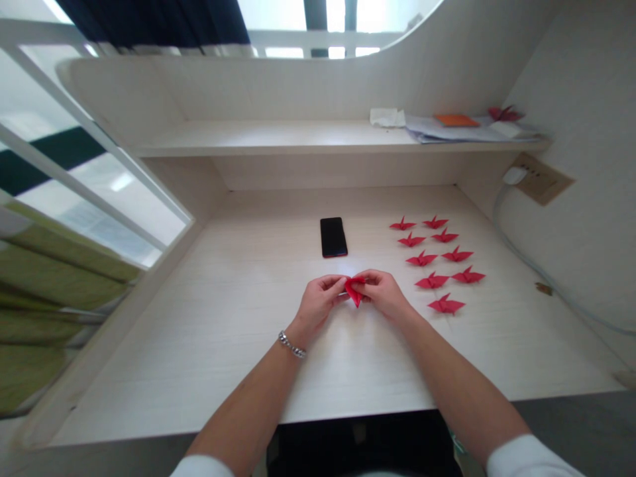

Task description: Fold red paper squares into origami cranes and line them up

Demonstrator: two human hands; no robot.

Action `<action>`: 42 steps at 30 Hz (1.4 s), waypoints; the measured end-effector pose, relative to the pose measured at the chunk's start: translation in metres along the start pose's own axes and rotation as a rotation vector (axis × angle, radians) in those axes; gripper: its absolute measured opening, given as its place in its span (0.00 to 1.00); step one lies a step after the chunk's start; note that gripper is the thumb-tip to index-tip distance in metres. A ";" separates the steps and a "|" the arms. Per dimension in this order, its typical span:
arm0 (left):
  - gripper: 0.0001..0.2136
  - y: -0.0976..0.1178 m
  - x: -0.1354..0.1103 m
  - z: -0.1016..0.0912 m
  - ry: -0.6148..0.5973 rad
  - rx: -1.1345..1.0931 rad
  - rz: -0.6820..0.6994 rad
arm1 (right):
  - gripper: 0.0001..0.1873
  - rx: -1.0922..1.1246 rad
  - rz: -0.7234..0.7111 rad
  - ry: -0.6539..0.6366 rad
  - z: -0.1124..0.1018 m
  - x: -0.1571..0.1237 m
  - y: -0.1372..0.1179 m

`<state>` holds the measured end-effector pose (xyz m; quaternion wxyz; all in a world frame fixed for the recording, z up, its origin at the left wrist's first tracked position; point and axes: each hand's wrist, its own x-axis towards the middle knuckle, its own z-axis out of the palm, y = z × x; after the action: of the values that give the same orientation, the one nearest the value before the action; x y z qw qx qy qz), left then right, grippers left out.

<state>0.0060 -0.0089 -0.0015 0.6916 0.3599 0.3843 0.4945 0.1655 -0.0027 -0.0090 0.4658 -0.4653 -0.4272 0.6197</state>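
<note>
Between my two hands is a small piece of folded red paper [356, 295], its pointed end facing down toward me. My left hand [320, 301] pinches its left edge between thumb and fingers. On the other side, my right hand [385, 295] grips it with the thumb across the front. Both hands are held low over the desk [248, 318]. To the right stand several finished red paper cranes [446, 304] in two rough columns, wings spread. A black phone [333, 237] lies flat just beyond my hands.
A shelf [278, 139] runs along the back, bearing papers [447, 131], an orange sheet [456, 120] and a dark red folded paper piece [505, 114]. On the right wall, a plug [515, 175] sits in a socket, its grey cable [527, 262] trailing along the desk's right side.
</note>
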 end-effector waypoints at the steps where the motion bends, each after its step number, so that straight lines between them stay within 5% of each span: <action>1: 0.13 -0.001 0.000 0.000 -0.008 0.007 0.001 | 0.19 -0.008 0.001 0.002 0.000 0.000 0.001; 29: 0.16 -0.004 0.000 -0.002 -0.024 0.253 0.067 | 0.19 -0.108 -0.001 -0.045 -0.005 -0.001 -0.002; 42: 0.13 -0.012 0.005 -0.004 0.114 0.273 0.128 | 0.17 -0.133 -0.042 -0.148 -0.003 -0.003 0.002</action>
<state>0.0085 -0.0063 -0.0150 0.5804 0.4454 0.4629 0.5005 0.1688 -0.0053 -0.0109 0.4138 -0.4393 -0.5102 0.6128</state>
